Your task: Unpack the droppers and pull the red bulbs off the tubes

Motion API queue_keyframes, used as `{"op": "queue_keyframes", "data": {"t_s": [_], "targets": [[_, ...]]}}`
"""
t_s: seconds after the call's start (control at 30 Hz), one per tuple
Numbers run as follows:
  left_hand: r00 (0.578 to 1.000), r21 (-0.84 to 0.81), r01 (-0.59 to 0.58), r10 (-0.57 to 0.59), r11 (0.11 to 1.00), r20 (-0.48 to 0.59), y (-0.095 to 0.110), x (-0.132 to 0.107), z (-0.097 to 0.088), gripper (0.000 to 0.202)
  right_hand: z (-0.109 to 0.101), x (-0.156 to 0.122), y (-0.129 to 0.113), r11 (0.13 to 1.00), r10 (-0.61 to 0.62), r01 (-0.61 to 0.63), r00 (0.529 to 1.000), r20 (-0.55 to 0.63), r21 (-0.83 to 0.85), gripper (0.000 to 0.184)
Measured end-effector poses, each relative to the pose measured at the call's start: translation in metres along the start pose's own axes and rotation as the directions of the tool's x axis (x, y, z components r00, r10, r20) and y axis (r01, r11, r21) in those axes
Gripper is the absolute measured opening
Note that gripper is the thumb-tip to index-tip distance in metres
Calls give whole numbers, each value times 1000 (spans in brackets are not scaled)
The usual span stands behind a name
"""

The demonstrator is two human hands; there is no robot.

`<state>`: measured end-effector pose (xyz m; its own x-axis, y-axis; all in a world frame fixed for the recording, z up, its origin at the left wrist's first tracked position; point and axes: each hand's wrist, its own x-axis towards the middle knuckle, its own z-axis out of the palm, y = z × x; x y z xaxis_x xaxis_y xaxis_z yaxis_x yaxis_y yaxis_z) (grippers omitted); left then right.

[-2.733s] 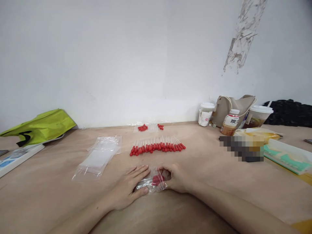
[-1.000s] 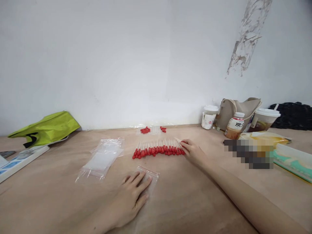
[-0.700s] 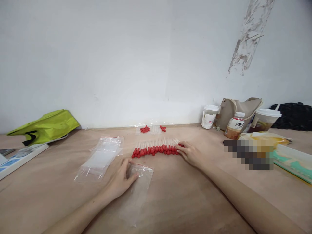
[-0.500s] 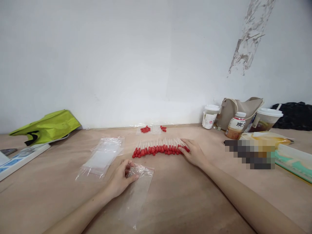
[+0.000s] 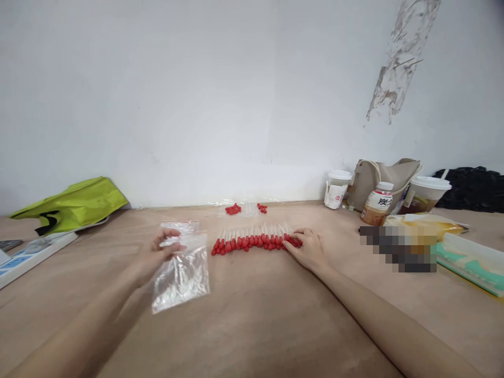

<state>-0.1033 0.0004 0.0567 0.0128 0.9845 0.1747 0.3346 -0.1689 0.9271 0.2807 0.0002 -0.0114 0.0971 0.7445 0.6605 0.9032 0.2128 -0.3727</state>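
Observation:
In my left hand (image 5: 164,247), a clear zip bag (image 5: 183,273) is pinched near its top, over a stack of similar bags (image 5: 179,224) on the table. The held bag looks flat, with nothing visible inside. A row of droppers (image 5: 252,240) lies side by side at the middle, red bulbs toward me and thin clear tips toward the wall. At the row's right end, my right hand (image 5: 309,247) has its thumb by the red bulbs and its fingers curled around the last droppers, partly hiding them.
Near the wall lies a clear bag (image 5: 249,210) with more red-bulbed droppers. To the left are a yellow-green bag (image 5: 79,205) and a power strip (image 5: 43,254). On the right stand a paper-sleeved cup (image 5: 336,191), a bottle (image 5: 378,205), a beige bag (image 5: 364,181) and a lidded drink cup (image 5: 425,194).
My left hand has carried the clear zip bag left and away from me, from the front of the table to over the bag stack. My right hand stays at the row's end.

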Motion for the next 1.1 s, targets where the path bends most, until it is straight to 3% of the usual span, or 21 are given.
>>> {"op": "queue_keyframes", "data": {"t_s": [0.17,0.33,0.47,0.5,0.6,0.67,0.73,0.8,0.87,0.93,1.0,1.1], "targets": [[988,227,-62,92,972,-122,-28,28,-50,47,1,2,2,999,-47,47,999,-22,7,22],[956,631,-123,261,766,-132,-48,33,-59,39,1,0,6,988,-153,153,988,-13,5,20],[909,735,-124,374,666,-185,-39,29,-49,35,3,-1,9,985,-166,166,986,-17,51,20],[874,768,-141,442,625,-199,-35,27,-43,34,3,-1,10,984,-164,166,986,-32,67,20],[719,836,-207,658,507,-221,-21,18,-17,39,0,-1,6,979,-158,171,980,-120,114,21],[685,831,-267,703,488,-193,-14,8,4,46,-5,-5,-1,971,-147,175,974,-173,163,22],[709,795,-377,701,475,-82,-11,-6,23,51,-12,-13,-10,947,-170,202,975,-144,248,22],[728,706,-552,669,444,149,-11,-22,40,53,-20,-23,-20,894,-286,263,958,10,363,25],[708,569,-696,552,438,441,-10,-37,52,52,-28,-31,-27,831,-450,318,867,215,456,33],[631,438,-760,382,481,675,-8,-47,61,50,-32,-38,-31,798,-544,321,748,381,509,43],[579,384,-751,258,537,773,-6,-52,66,50,-33,-41,-32,803,-556,288,678,481,522,47],[600,390,-709,213,587,771,-4,-52,68,49,-30,-44,-32,818,-532,253,676,511,517,45]]}}
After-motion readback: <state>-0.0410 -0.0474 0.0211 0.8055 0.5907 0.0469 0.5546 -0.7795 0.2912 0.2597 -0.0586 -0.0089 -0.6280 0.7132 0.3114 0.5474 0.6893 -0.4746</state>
